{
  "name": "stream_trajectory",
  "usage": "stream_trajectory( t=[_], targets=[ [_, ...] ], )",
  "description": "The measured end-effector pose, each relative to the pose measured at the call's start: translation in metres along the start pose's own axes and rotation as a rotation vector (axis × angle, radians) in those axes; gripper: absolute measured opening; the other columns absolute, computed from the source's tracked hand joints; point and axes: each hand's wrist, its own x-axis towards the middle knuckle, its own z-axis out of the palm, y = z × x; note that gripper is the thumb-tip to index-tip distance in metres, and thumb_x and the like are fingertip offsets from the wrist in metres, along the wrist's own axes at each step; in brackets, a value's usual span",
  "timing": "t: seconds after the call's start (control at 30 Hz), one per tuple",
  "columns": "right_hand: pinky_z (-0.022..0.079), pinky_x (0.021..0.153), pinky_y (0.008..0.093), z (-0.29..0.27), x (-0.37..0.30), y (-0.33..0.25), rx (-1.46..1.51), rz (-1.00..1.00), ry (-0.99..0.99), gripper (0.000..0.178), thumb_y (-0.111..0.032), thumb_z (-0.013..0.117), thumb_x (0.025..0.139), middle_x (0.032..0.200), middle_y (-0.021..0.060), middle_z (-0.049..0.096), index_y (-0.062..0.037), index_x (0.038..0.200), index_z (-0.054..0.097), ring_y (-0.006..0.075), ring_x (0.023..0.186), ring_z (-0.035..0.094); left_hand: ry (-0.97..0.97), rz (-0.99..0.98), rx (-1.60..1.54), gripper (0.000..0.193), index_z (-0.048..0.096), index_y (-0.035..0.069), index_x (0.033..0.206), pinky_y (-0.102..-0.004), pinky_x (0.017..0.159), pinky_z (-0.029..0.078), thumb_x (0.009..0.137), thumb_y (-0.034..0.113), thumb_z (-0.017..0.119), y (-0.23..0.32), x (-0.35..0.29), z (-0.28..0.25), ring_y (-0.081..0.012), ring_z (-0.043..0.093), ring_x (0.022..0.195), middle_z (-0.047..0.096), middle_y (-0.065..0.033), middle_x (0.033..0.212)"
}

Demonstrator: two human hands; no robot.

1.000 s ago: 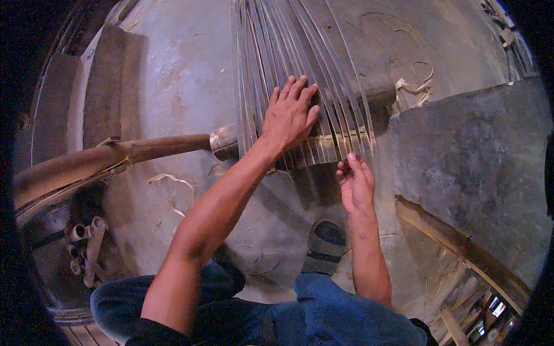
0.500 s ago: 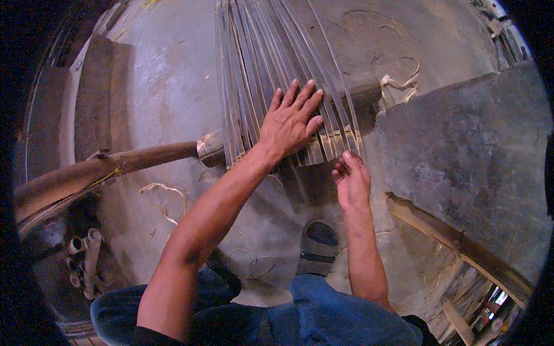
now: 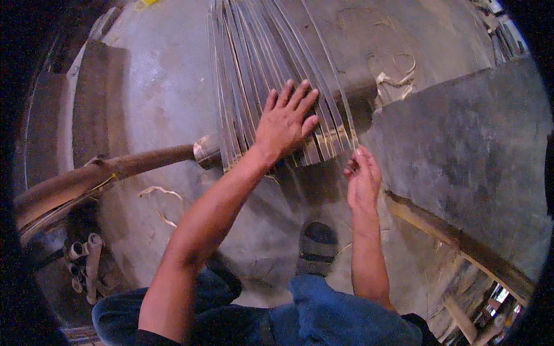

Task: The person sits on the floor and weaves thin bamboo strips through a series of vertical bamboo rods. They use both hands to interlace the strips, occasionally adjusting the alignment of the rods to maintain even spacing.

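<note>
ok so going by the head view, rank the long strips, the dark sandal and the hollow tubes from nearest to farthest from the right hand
From the right hand:
1. Long strips: nearest, with the rightmost one's end at its fingertips.
2. Dark sandal: below and to the left, on the floor.
3. Hollow tubes: farthest, at the lower left.

grey slab (image 3: 461, 132) at right, pale curled scraps (image 3: 383, 78), dim hollow tubes (image 3: 93, 268), possibly bamboo
</note>
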Motion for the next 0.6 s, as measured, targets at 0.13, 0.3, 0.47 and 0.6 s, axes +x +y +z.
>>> stream_trajectory(
  t=[0.13,0.3,0.47,0.6],
  targets=[
    [0.041,0.064,0.0216,0.022,-0.009,-0.05,-0.239,-0.187,-0.261,0.04,-0.01,0.06,0.081,0.087,-0.0031,0.056,-0.0014,0.121,0.056,0.0065,0.076,0.05,0.055,0.038,0.054,0.056,0.036,0.017,0.139,-0.0493,0.108,0.022,0.091,0.043,0.043,-0.011,0.006,0.0,-0.0299,0.028,0.135,0.029,-0.0067,0.148],
    [0.044,0.064,0.0228,0.04,-0.081,-0.054,0.027,-0.191,-0.684,0.051,-0.008,0.062,0.076,0.087,0.0051,0.059,0.0044,0.125,0.051,0.0112,0.074,0.054,-0.071,0.01,-0.078,0.056,0.031,0.016,0.142,-0.0511,0.11,0.018,0.093,0.044,0.038,0.003,-0.005,0.004,-0.0316,0.02,0.138,0.026,-0.0079,0.149],
    [0.046,0.062,0.0261,0.065,-0.101,-0.013,0.193,0.307,-0.845,0.044,-0.007,0.061,0.079,0.08,0.0046,0.055,0.0033,0.121,0.054,0.0145,0.07,0.055,-0.06,0.019,-0.142,0.058,0.03,0.015,0.142,-0.0486,0.111,0.017,0.093,0.044,0.039,0.001,-0.008,-0.002,-0.0295,0.019,0.139,0.023,-0.0059,0.151],
    [0.049,0.074,0.0329,0.076,-0.1,-0.009,-0.194,0.121,-0.869,0.04,-0.021,0.061,0.085,0.083,0.0097,0.059,0.0028,0.116,0.055,0.022,0.081,0.06,-0.063,0.013,-0.142,0.058,0.029,0.015,0.142,-0.0482,0.111,0.017,0.093,0.044,0.04,0.001,-0.006,-0.003,-0.0291,0.018,0.139,0.022,-0.0051,0.151]
  ],
)
